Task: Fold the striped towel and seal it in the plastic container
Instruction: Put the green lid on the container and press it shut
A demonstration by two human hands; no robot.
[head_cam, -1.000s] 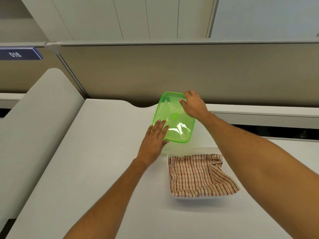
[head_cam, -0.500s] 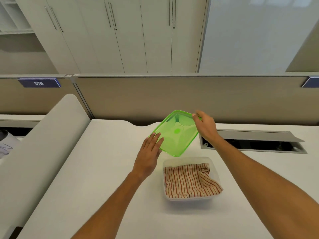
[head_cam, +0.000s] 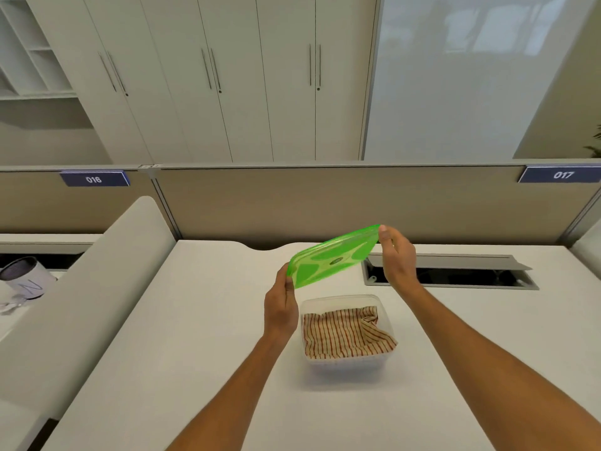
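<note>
The folded red-and-cream striped towel (head_cam: 344, 332) lies inside the clear plastic container (head_cam: 338, 300) on the white desk; one corner hangs over the container's right rim. Above and behind the container, the translucent green lid (head_cam: 331, 258) is held in the air, tilted with its right end higher. My left hand (head_cam: 281, 304) grips the lid's lower left corner. My right hand (head_cam: 396, 258) pinches its upper right corner.
An open cable tray slot (head_cam: 455, 275) with a raised flap is sunk in the desk behind my right hand. A beige partition (head_cam: 325, 203) closes the desk's far edge. A rounded white divider (head_cam: 81, 304) borders the left side, with a grey-white cylinder (head_cam: 22, 275) beyond it.
The lid has been lifted off the desk and tipped flatter. My left hand went from resting flat beside it to gripping its left corner. The view has tilted upward.
</note>
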